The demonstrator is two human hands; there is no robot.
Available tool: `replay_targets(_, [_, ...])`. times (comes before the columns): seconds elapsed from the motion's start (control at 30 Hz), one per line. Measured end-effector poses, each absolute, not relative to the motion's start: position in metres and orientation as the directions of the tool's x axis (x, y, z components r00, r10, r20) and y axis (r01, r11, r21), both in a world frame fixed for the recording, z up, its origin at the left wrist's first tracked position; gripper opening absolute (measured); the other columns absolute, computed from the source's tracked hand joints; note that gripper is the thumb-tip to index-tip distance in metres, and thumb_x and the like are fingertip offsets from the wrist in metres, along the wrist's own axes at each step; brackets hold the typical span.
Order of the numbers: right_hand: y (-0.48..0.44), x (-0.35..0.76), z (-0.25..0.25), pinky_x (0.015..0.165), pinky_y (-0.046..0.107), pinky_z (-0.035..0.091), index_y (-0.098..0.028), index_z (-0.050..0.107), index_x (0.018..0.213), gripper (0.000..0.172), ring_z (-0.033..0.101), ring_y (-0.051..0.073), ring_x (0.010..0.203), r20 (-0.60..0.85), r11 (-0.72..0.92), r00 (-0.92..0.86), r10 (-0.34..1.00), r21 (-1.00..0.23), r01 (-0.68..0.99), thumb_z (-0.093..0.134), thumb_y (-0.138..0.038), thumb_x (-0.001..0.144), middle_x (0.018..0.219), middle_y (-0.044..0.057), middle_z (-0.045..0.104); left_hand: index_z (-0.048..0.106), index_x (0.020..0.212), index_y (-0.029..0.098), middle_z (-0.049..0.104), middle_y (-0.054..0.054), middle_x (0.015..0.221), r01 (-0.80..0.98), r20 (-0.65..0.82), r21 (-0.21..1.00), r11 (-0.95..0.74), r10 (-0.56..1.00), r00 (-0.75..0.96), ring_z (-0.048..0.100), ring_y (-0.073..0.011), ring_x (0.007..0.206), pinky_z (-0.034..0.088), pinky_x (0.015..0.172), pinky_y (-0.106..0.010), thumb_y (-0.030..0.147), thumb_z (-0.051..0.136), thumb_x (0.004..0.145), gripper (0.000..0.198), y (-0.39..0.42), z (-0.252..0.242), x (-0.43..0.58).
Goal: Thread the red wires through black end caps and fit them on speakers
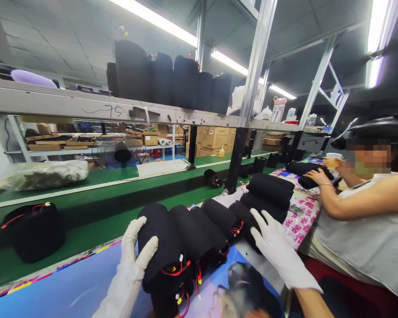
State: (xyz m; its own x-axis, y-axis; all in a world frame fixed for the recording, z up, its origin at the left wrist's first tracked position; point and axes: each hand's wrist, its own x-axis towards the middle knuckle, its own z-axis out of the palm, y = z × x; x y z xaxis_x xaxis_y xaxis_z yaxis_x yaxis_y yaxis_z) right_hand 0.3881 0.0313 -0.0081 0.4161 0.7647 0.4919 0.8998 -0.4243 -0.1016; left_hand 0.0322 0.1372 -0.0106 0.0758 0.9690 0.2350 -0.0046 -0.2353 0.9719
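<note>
"Where are the hands?"

"The white-gloved left hand has its thumb and fingers well apart, laid against the outer side of the nearest cylinder. It's bracing that one more than clasping it, I'd say."

"And the right hand?"

"Gloved too, back upward, fingers fanned wide over the far end of the row. I can't fairly tell from this angle whether the fingertips touch anything; I see nothing clasped in it."

"So the row lies between them?"

"Yes, a row of black cylinders, side by side on the worktop, running from the left hand towards the right. Red wires with small connectors poke out of their near ends. One lower cylinder sits beneath the one by the left hand, and stacked cylinders lie just beyond the right fingertips."

"Anything farther off?"

"A lone cylinder stands well to the left hand's left. Past the right hand, a co-worker is busy with similar black pieces."

"Which step is this, then?"

"My guess is steadying or evening up the row."

"And what would moving it call for?"

"Gentle, level pressure from both sides, I think, with the wires kept from getting pinched underneath."
</note>
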Motion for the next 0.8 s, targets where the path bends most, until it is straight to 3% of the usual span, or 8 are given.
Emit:
replay_targets(0.17, [0.031,0.420,-0.032,0.101,0.051,0.048,-0.011,0.060,0.132,0.048,0.058,0.036,0.124,0.532,-0.489,0.483,0.695,-0.143,0.861,0.036,-0.029,0.095,0.135,0.021,0.062,0.037,0.139,0.036,0.038,-0.006,0.157,-0.157,0.050,0.987,-0.042,0.998,0.049,0.034,-0.0285,0.148,0.032,0.120,-0.047,0.047,0.073,0.077,0.073,0.128,0.019,0.037])
replay_targets(0.33, [0.036,0.409,0.011,0.109,0.061,0.036,-0.002,0.065,0.124,0.053,0.050,0.043,0.129,0.617,-0.475,0.464,0.636,-0.161,0.865,0.029,-0.031,0.096,0.136,0.029,0.057,0.029,0.145,0.042,0.039,-0.006,0.156,-0.165,-0.162,0.973,0.162,0.987,0.013,0.048,-0.0304,0.139,0.044,0.110,-0.053,0.071,0.064,0.076,0.082,0.128,0.038,0.032])
replay_targets(0.4, [0.036,0.369,0.033,0.116,0.048,0.035,-0.013,0.058,0.135,0.051,0.049,0.032,0.135,0.627,-0.359,0.381,0.679,-0.169,0.918,0.031,-0.036,0.098,0.143,0.017,0.056,0.029,0.146,0.041,0.044,-0.009,0.153,-0.180,-0.220,0.958,0.222,0.975,0.033,0.059,-0.0339,0.127,0.051,0.100,-0.055,0.070,0.070,0.072,0.089,0.129,0.037,0.029])
replay_targets(0.43, [0.037,0.342,0.041,0.117,0.046,0.036,-0.016,0.051,0.142,0.051,0.048,0.030,0.137,0.587,-0.245,0.353,0.729,-0.257,0.935,0.033,-0.036,0.099,0.147,0.014,0.053,0.030,0.146,0.042,0.047,-0.010,0.151,-0.207,-0.236,0.949,0.239,0.971,0.036,0.063,-0.0342,0.122,0.053,0.097,-0.055,0.068,0.072,0.071,0.089,0.129,0.035,0.028])
replay_targets(0.5, [0.041,0.285,0.051,0.109,0.046,0.045,-0.027,0.047,0.147,0.053,0.054,0.030,0.133,0.546,-0.155,0.285,0.788,-0.272,0.950,0.039,-0.047,0.098,0.146,0.009,0.056,0.036,0.143,0.043,0.053,-0.005,0.147,-0.285,-0.251,0.925,0.251,0.967,0.037,0.066,-0.0304,0.118,0.054,0.097,-0.049,0.062,0.072,0.074,0.080,0.130,0.031,0.027])
replay_targets(0.57, [0.050,0.236,0.055,0.098,0.054,0.050,-0.023,0.043,0.151,0.070,0.053,0.040,0.132,0.395,-0.094,0.210,0.894,-0.293,0.952,0.054,-0.056,0.090,0.154,0.017,0.045,0.045,0.139,0.038,0.059,-0.002,0.142,-0.350,-0.240,0.908,0.232,0.971,0.021,0.066,-0.0250,0.119,0.054,0.099,-0.040,0.058,0.067,0.080,0.066,0.131,0.027,0.024])
replay_targets(0.67, [0.065,0.205,0.054,0.090,0.061,0.050,-0.018,0.042,0.152,0.081,0.059,0.050,0.121,0.192,-0.121,0.184,0.964,-0.299,0.946,0.070,-0.045,0.081,0.156,0.027,0.038,0.059,0.125,0.027,0.069,-0.003,0.129,-0.378,-0.230,0.903,0.202,0.973,-0.029,0.068,-0.0233,0.114,0.055,0.098,-0.035,0.054,0.061,0.083,0.050,0.130,0.023,0.011])
replay_targets(0.8, [0.068,0.233,0.060,0.102,0.050,0.048,-0.024,0.049,0.147,0.070,0.065,0.034,0.119,0.184,-0.077,0.236,0.954,-0.614,0.786,0.067,-0.038,0.081,0.146,0.012,0.056,0.063,0.119,0.027,0.069,-0.003,0.129,-0.346,-0.218,0.927,0.147,0.960,-0.178,0.064,-0.0267,0.121,0.051,0.104,-0.038,0.048,0.071,0.077,0.047,0.128,0.009,-0.027])
